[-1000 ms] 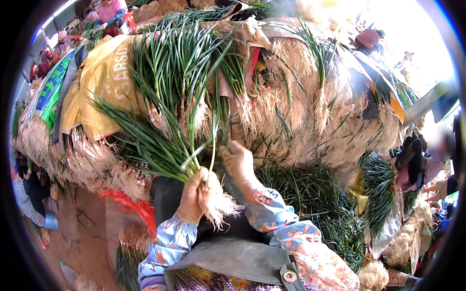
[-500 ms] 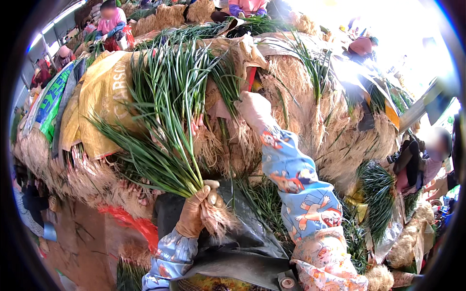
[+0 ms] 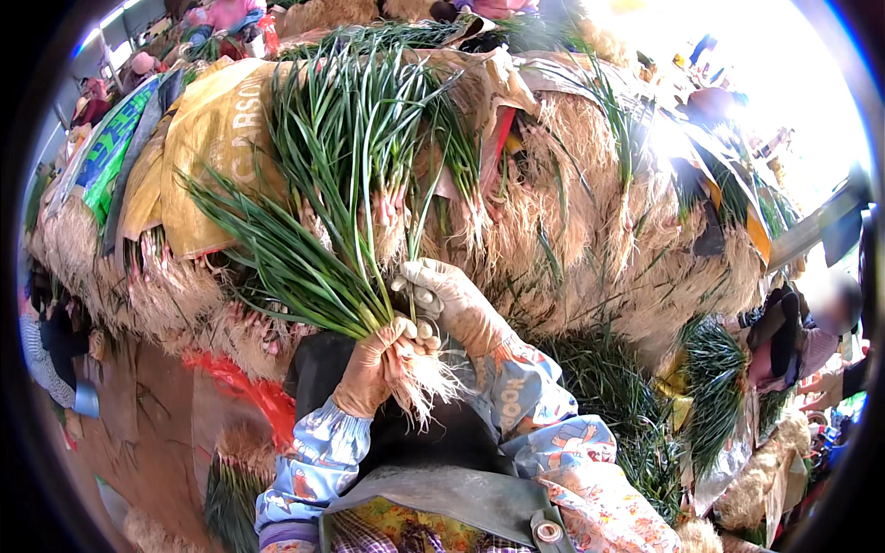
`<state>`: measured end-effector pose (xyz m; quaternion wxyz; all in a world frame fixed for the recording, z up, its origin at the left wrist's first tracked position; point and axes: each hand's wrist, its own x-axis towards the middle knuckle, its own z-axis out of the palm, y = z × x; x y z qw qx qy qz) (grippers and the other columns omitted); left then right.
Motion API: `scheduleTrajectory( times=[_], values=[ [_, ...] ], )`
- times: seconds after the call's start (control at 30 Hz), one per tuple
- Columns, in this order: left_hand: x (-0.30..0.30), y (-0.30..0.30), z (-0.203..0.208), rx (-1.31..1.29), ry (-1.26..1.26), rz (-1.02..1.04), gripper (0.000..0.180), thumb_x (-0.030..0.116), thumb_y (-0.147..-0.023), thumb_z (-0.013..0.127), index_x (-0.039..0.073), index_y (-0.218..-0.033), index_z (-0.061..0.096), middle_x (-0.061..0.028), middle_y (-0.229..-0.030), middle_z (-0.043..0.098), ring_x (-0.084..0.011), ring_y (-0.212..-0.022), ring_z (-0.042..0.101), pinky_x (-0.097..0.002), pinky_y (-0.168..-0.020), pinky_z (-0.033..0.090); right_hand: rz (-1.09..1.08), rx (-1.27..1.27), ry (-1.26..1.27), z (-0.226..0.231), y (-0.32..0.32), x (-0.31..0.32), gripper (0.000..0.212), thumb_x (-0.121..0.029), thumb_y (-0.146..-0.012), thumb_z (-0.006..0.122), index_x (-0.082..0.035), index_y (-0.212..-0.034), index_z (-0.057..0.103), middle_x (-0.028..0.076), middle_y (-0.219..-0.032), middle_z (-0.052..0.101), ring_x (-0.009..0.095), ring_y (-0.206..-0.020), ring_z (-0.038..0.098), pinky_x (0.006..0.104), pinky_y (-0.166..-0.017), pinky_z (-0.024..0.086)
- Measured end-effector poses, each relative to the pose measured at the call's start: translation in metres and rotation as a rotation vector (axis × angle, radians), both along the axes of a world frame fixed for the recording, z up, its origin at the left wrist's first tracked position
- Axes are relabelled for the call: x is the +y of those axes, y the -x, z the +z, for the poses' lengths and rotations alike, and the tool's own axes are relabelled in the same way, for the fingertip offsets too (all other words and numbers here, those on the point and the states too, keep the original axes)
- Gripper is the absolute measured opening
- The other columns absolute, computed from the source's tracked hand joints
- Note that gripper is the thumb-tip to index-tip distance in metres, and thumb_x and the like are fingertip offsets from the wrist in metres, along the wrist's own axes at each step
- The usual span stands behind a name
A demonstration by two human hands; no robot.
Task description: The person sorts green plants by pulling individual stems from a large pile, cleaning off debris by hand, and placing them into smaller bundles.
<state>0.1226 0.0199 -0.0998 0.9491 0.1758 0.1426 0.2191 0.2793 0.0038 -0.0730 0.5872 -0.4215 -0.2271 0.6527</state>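
My gloved left hand (image 3: 369, 370) is closed round the lower stems of a bunch of spring onions (image 3: 318, 293). Their long green leaves fan up and to the left, and pale stringy roots hang below my fist. Beside it, my gloved right hand (image 3: 463, 311) pinches a thin spring onion stalk (image 3: 418, 230) close to the bunch; its lower end is hidden by my fingers. Just beyond both hands, loose spring onions (image 3: 387, 138) with pinkish stems lie over the edge of a large heap, roots toward me.
The root-covered heap (image 3: 590, 276) spans the far side, partly under a yellow woven sack (image 3: 198, 170). Cut leaves (image 3: 618, 405) lie to my right, near another bundle (image 3: 714, 392). A bundle (image 3: 235, 488) stands on the brown floor (image 3: 152, 442) at left. Other people sit around.
My right hand has come back from the heap to beside my left, now with a stalk in its fingers. My left hand still grips the bunch. The view has shifted slightly.
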Motion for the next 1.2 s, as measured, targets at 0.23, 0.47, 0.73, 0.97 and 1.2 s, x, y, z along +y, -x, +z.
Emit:
scheduleTrajectory(
  times=[0.23,0.47,0.73,0.97,1.2],
  values=[
    [-0.002,0.006,-0.01,0.191,-0.036,0.084,0.025,0.027,-0.085,0.058,0.002,-0.082,0.052,-0.0125,-0.081,0.058,-0.0221,-0.073,0.059,-0.0337,-0.064,0.051,-0.608,-1.337,-0.142,-0.02,0.032,-0.004,0.023,-0.021,-0.08,0.066,-0.003,-0.072,0.056,0.008,-0.057,0.052,0.016,-0.048,0.045,0.0281,-0.047,0.039],
    [-0.004,0.005,0.016,-0.119,-0.105,0.085,0.022,0.025,-0.088,0.053,0.008,-0.075,0.046,-0.0014,-0.063,0.045,-0.0092,-0.045,0.041,-0.0217,-0.039,0.037,-0.758,-1.63,-0.25,-0.041,0.014,0.004,0.013,-0.016,-0.077,0.062,-0.007,-0.072,0.054,0.01,-0.064,0.056,0.026,-0.056,0.056,0.0326,-0.049,0.044],
    [0.017,0.026,0.075,0.027,-0.254,0.468,0.035,0.013,-0.087,0.055,0.011,-0.117,0.036,-0.0053,-0.094,0.051,-0.0029,-0.062,0.048,-0.0119,-0.049,0.043,0.804,-1.669,-0.107,-0.009,-0.053,-0.037,0.035,-0.021,-0.079,0.054,-0.001,-0.108,0.055,0.015,-0.086,0.064,0.024,-0.069,0.063,0.034,-0.056,0.053],
    [0.004,0.008,0.016,-0.165,-0.103,0.061,0.047,0.019,-0.084,0.058,0.001,-0.126,0.042,-0.0016,-0.069,0.052,-0.0109,-0.058,0.049,-0.0246,-0.051,0.043,-0.281,-1.696,0.181,0.046,-0.109,0.048,0.025,-0.029,-0.083,0.058,-0.004,-0.083,0.058,0.01,-0.066,0.059,0.021,-0.058,0.058,0.0327,-0.051,0.045],
    [0.018,0.011,0.012,0.155,-0.276,0.099,0.018,0.018,-0.084,0.06,0.003,-0.091,0.056,-0.0088,-0.087,0.055,-0.0097,-0.066,0.051,-0.0255,-0.055,0.046,-0.029,-0.558,-0.106,0.043,-0.021,-0.012,0.017,-0.021,-0.085,0.06,-0.005,-0.091,0.065,0.001,-0.073,0.063,0.007,-0.063,0.056,0.0242,-0.06,0.047]
  ],
)
